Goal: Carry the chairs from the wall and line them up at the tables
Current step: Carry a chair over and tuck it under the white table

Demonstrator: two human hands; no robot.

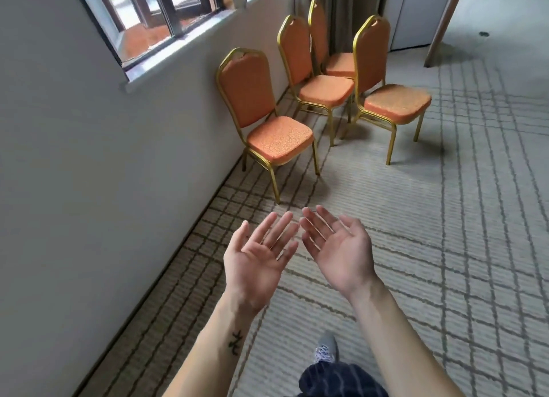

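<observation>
Orange chairs (252,90) upright, backs toward wall (89,165) | left hand (257,267), right hand (340,252): grip apart, empty

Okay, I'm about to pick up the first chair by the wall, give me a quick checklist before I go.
1. Hands free: left hand and right hand open, palms up, holding nothing. Ok.
2. Nearest chair upright on its legs beside the wall. Ok.
3. Carpet between the hands and that chair is bare. Ok.
4. Nearest chair stands apart from the next chair. Ok.
5. Tables to carry it to: not in view. Cannot tell.
</observation>
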